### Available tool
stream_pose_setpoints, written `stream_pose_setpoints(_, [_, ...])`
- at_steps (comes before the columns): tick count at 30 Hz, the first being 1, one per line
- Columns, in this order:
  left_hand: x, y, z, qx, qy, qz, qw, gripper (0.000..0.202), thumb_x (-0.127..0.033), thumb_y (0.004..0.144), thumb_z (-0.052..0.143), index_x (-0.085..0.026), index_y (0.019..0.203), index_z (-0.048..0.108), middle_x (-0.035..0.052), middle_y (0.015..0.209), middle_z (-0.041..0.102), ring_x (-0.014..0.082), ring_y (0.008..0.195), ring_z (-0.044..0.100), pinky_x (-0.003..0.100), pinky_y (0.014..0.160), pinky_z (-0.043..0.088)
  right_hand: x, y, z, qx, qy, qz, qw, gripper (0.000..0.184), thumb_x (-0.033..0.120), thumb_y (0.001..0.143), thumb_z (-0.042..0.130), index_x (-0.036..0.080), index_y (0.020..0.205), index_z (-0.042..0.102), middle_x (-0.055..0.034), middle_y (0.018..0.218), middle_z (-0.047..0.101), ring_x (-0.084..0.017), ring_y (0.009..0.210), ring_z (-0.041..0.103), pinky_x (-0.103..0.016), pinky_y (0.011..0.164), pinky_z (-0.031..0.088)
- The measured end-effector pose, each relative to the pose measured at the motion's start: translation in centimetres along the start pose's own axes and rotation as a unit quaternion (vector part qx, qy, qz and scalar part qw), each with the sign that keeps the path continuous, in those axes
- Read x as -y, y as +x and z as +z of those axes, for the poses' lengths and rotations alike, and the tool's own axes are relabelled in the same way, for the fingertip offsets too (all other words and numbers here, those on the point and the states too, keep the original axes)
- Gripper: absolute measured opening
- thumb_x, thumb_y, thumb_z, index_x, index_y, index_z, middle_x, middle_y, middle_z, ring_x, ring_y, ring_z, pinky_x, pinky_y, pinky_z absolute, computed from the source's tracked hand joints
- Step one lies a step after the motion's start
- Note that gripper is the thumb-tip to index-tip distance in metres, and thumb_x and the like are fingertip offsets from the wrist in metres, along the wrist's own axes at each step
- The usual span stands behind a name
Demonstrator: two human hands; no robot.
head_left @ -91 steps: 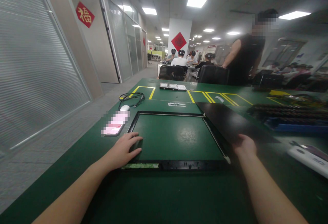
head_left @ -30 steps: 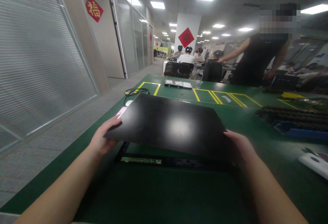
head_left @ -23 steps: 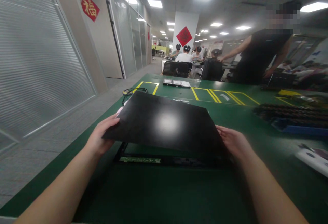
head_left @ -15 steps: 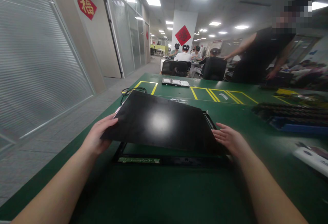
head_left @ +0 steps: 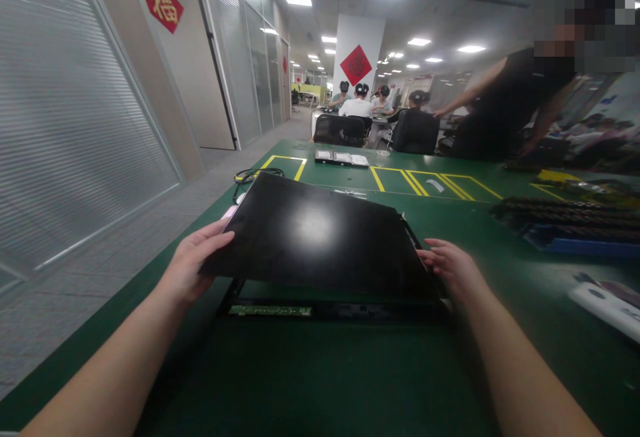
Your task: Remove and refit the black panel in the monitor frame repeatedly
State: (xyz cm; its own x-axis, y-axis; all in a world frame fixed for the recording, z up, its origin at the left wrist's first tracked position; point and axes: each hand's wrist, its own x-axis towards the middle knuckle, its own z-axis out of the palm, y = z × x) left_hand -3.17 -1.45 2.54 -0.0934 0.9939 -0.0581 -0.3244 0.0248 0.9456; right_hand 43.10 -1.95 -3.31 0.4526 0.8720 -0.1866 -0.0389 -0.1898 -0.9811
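Step, likely: fitting black panel point(head_left: 310, 243) to frame point(head_left: 360, 311) | Panel: over frame on green table point(head_left: 320, 377), left side seemingly raised | Left hand point(head_left: 193, 260): gripping panel's left edge | Right hand point(head_left: 456, 267): loosely open by right edge, contact unclear | Next, probably: aligned lowering

The green bench point(head_left: 320, 370) is striped with yellow tape point(head_left: 287, 157). I see a black frame point(head_left: 380, 311) lying on it, a coiled dark cable point(head_left: 249, 173) farther left, three flat pieces point(head_left: 341, 158) beyond, and a blue tray point(head_left: 590, 244) off right.
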Motion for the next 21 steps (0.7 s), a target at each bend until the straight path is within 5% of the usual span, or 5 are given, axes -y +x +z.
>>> stream_pose_setpoints(8, [0.51, 0.19, -0.08, 0.012, 0.010, 0.002, 1.000, 0.050, -0.025, 0.050, 0.096, -0.013, 0.096, 0.083, 0.0097, 0.084, 0.083, 0.0223, 0.065, 0.077, 0.024, 0.062, 0.061, -0.55, 0.62, -0.21, -0.049, -0.026, -0.023, 0.998, 0.028, 0.028, 0.065, 0.068, 0.018, 0.091, 0.070, -0.0111, 0.076, 0.077, -0.015, 0.053, 0.058, -0.024, 0.044, 0.031])
stream_pose_setpoints(21, [0.80, 0.32, 0.00, 0.006, 0.015, -0.004, 1.000, 0.044, -0.020, 0.054, 0.090, -0.016, 0.097, 0.082, 0.0089, 0.081, 0.082, 0.0230, 0.066, 0.077, 0.024, 0.059, 0.061, -0.19, 0.09, 0.31, -0.076, -0.048, -0.034, 0.995, 0.021, 0.028, 0.064, 0.067, 0.019, 0.083, 0.071, -0.0115, 0.074, 0.076, -0.016, 0.052, 0.056, -0.025, 0.044, 0.030])
